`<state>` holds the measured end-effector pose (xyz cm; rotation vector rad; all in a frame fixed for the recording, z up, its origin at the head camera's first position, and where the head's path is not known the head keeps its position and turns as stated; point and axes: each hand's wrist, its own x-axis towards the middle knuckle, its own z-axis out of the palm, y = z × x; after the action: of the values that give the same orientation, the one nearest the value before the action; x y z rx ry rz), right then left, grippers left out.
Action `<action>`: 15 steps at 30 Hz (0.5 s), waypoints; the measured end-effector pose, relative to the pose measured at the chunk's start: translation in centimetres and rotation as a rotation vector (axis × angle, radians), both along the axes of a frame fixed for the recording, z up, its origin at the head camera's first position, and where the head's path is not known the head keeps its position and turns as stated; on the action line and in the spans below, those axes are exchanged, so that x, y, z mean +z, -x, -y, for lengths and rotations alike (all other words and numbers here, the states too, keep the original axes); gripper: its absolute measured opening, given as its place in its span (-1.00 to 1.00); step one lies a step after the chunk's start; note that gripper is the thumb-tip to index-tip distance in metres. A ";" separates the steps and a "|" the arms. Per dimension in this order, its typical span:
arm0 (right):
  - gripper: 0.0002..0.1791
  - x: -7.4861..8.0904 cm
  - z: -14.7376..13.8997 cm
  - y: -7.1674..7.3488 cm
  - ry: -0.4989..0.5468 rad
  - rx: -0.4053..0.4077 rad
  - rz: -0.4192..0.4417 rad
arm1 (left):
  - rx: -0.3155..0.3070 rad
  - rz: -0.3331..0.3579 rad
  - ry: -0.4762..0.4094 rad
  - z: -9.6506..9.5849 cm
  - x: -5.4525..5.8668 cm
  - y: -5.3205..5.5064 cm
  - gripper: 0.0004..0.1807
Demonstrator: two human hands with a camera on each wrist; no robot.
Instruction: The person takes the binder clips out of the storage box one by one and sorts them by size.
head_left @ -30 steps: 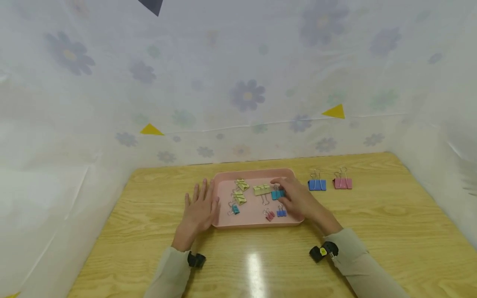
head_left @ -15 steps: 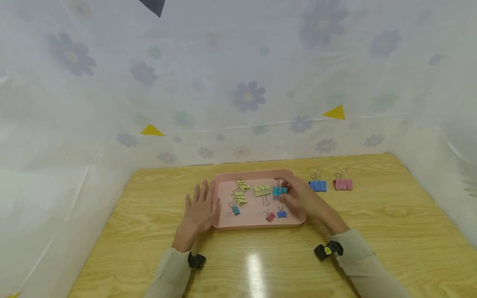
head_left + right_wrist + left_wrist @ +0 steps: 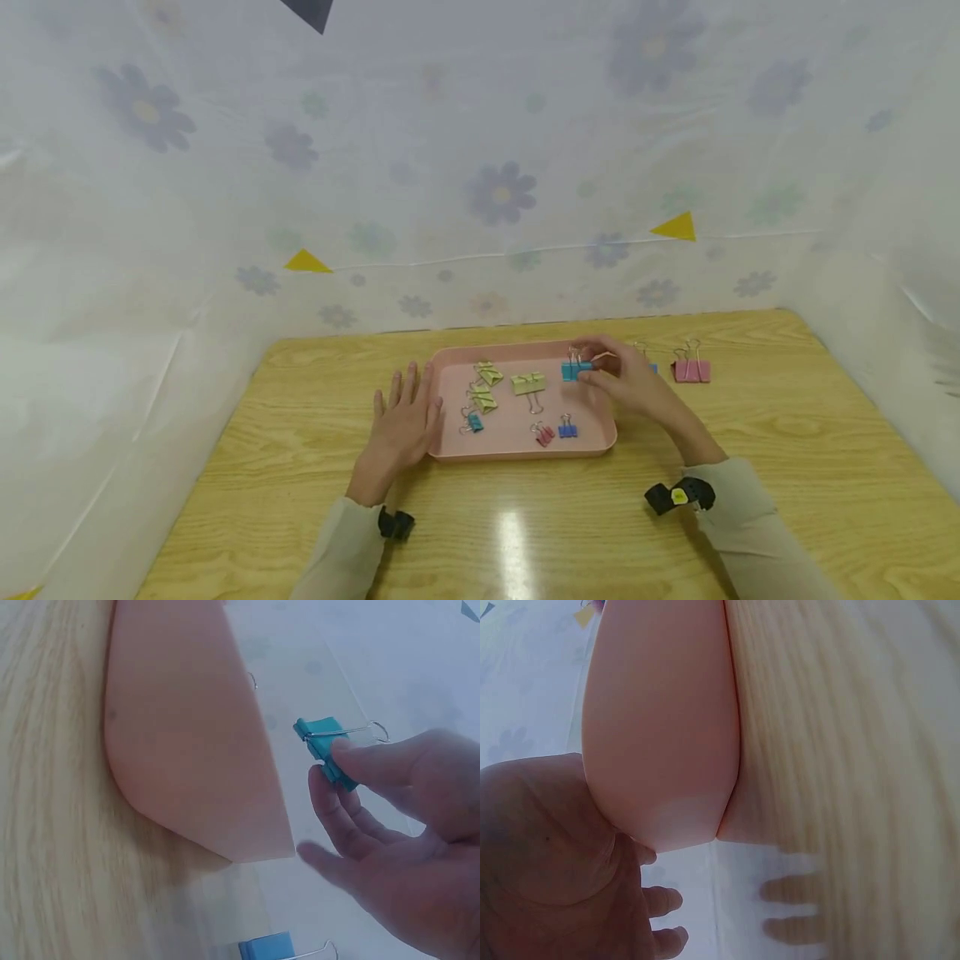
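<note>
A teal binder clip (image 3: 328,737) is pinched between the thumb and fingers of my right hand (image 3: 633,379), raised above the right end of the pink tray (image 3: 517,454). In the right wrist view its wire handles point toward the hand. My left hand (image 3: 401,427) lies with fingers straight against the tray's left side; in the left wrist view the palm (image 3: 547,847) meets the tray wall (image 3: 660,735). Inside the tray are several yellow binder clips, among them one with a handle folded down (image 3: 528,383), plus a small teal clip (image 3: 474,422), a small pink clip (image 3: 543,434) and a small blue clip (image 3: 567,431).
On the wooden table (image 3: 787,433), right of the tray, stand a large pink binder clip (image 3: 692,371) and a large blue binder clip (image 3: 270,947), the latter mostly hidden behind my right hand in the head view. A flowered white sheet (image 3: 420,192) rises behind the table.
My right hand has lifted the teal binder clip from the tray floor and carried it rightward, toward the tray's far right corner. The left hand has stayed in place.
</note>
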<state>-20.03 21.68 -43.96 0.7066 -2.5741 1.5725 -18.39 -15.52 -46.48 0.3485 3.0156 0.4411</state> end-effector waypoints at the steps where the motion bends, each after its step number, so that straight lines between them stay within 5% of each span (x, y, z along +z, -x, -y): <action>1: -0.61 0.1 -0.1 -0.1 0.006 -0.001 0.017 | -0.002 -0.003 -0.005 0.0 0.0 0.0 -0.28; 15: -0.72 0.7 -0.7 -0.7 0.068 -0.058 0.091 | -0.004 -0.006 -0.002 0.0 0.1 0.0 -0.28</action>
<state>-19.34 22.40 -43.29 0.5621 -2.5634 1.7032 -18.42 -15.53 -46.41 0.3562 3.0198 0.4438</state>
